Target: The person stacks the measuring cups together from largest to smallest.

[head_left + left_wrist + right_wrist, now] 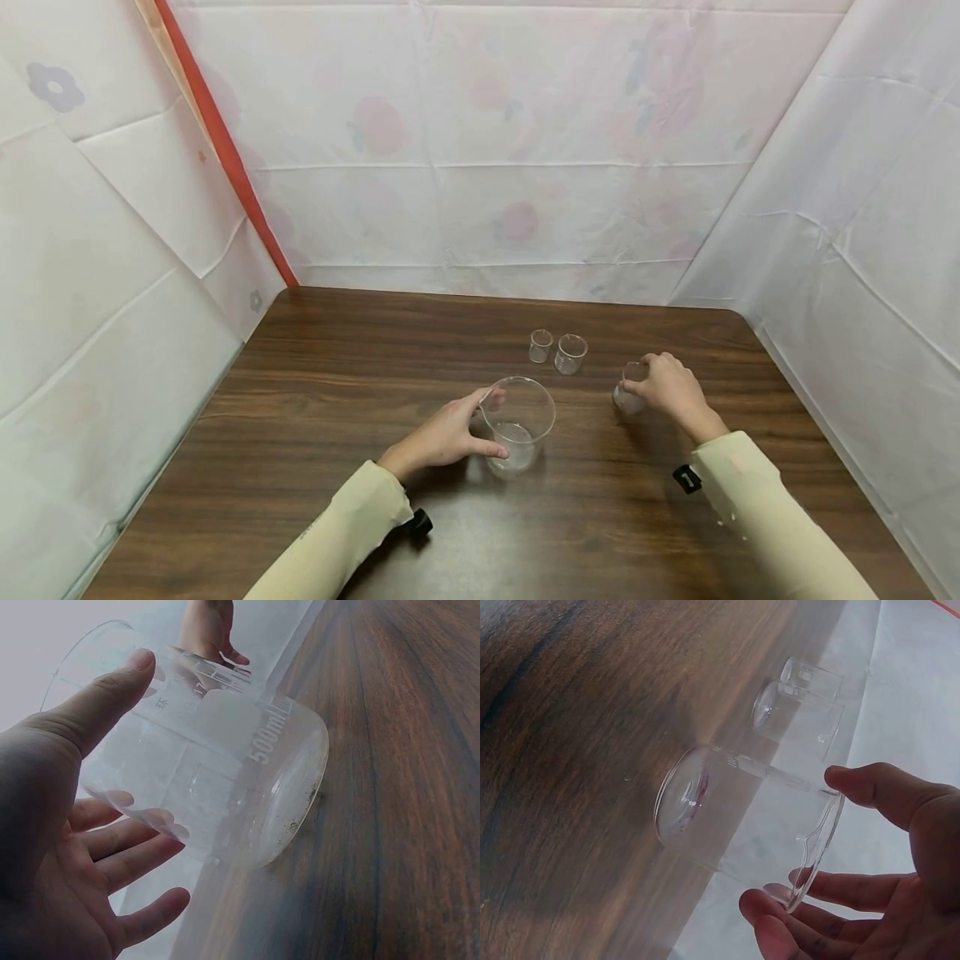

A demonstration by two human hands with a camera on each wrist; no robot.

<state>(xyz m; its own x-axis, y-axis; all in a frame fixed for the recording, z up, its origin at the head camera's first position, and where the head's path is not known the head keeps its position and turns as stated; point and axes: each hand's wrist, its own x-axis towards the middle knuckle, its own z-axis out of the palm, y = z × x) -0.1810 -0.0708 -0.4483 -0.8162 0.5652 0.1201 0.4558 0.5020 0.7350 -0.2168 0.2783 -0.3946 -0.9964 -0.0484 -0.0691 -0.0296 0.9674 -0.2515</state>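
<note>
My left hand [450, 432] is around the left side of a large clear glass beaker [522, 456], thumb in front and fingers behind. In the left wrist view the beaker [217, 757] bears a white 500ml mark, and the little finger sits apart from the glass. Farther right, my right hand [670, 387] holds a smaller glass beaker [628, 401] from above, by its rim. The right wrist view has the thumb on one side of this beaker's [727, 810] rim and the fingers on the other; a reddish mark shows near its base.
Two small glass beakers, one tiny [540, 346] and one slightly bigger [571, 356], stand side by side behind the large one. All are on a dark wood-grain table [337, 367]. White patterned sheets [480, 150] hang behind and on both sides.
</note>
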